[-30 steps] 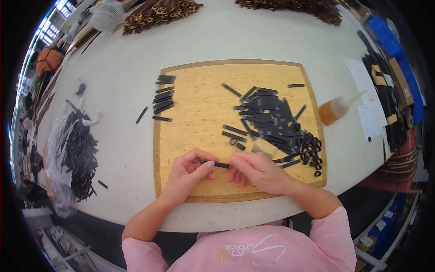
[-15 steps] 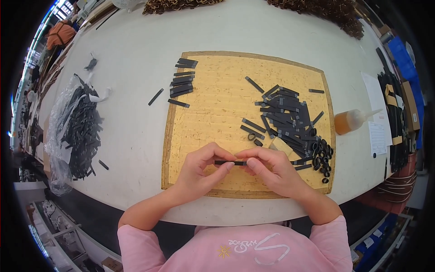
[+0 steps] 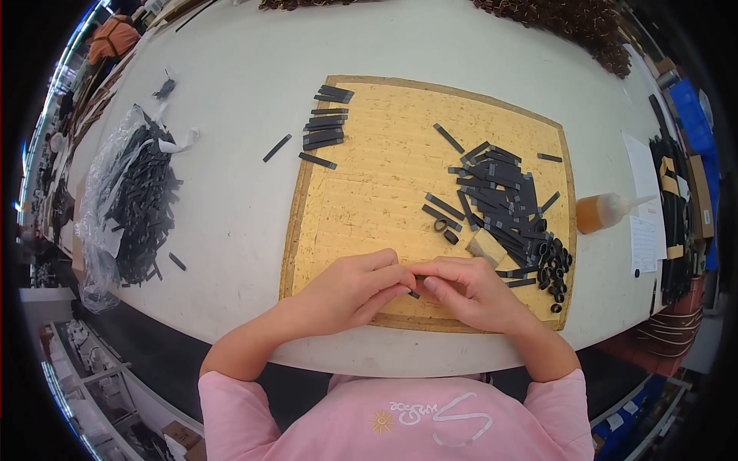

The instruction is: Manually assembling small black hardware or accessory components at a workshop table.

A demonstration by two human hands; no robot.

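Over the near edge of the yellow board (image 3: 361, 200), my left hand (image 3: 360, 286) and right hand (image 3: 469, 292) meet fingertip to fingertip. Both pinch a short black strip (image 3: 414, 294), mostly hidden by the fingers; it looks bent, though its exact shape cannot be made out. Right of my hands lies a loose heap of flat black strips (image 3: 500, 188) with greyish ends. Small black rings (image 3: 552, 265) cluster at the board's right edge, and another black ring (image 3: 440, 225) lies apart. A pale block (image 3: 486, 247) sits just beyond my right hand.
A row of black strips (image 3: 324, 134) overlaps the board's far left edge. Farther left, a clear plastic bag (image 3: 96, 223) spills many more strips. A squeeze bottle of amber liquid (image 3: 601, 213) stands right of the board, near a paper sheet (image 3: 642, 207). Brown piles (image 3: 557, 27) lie at the back.
The strip was held straight between my hands; now it is mostly covered and looks bent. My left hand has moved right, against the right fingertips. The whole view has shifted slightly.
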